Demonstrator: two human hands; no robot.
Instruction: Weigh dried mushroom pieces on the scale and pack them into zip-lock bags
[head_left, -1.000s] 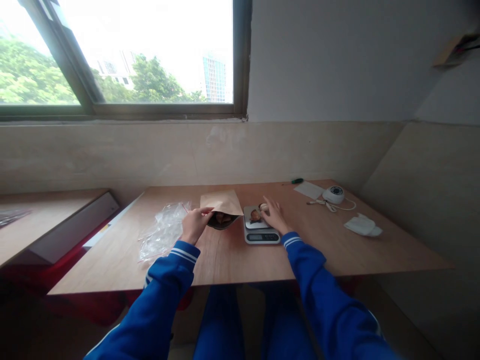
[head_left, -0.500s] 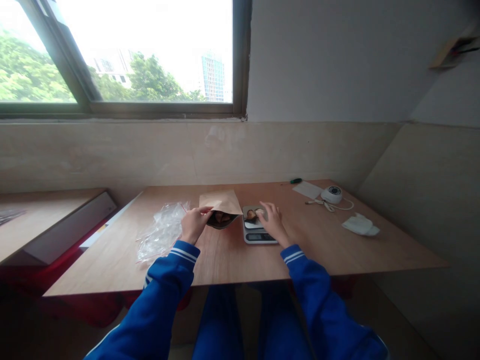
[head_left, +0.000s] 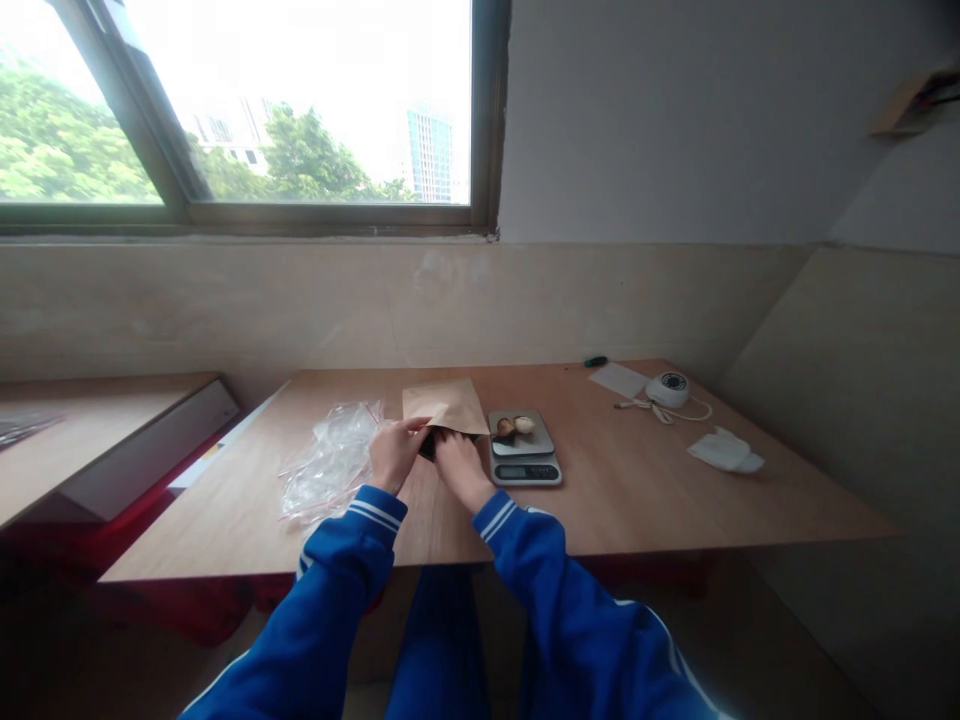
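A brown paper bag (head_left: 446, 402) lies on the table with its mouth toward me. My left hand (head_left: 395, 452) is closed on the left side of the mouth, thumb on top. My right hand (head_left: 460, 466) reaches into the opening, so its fingertips are hidden and I cannot see whether they hold anything. Just right of the bag stands a white digital kitchen scale (head_left: 526, 472) with a metal plate. On its plate rest a few brown and pale pieces that look like dried mushrooms (head_left: 513, 428).
Clear plastic bags (head_left: 330, 460) are heaped left of my left hand. Toward the right lie a white dome camera (head_left: 667, 389) with its cable, a white sheet (head_left: 619, 379), a crumpled white cloth or tissue (head_left: 726, 451) and a green-handled screwdriver (head_left: 596, 361).
My right hand has moved left from the mushroom pieces on the scale into the bag's mouth. My left hand keeps its hold on the bag.
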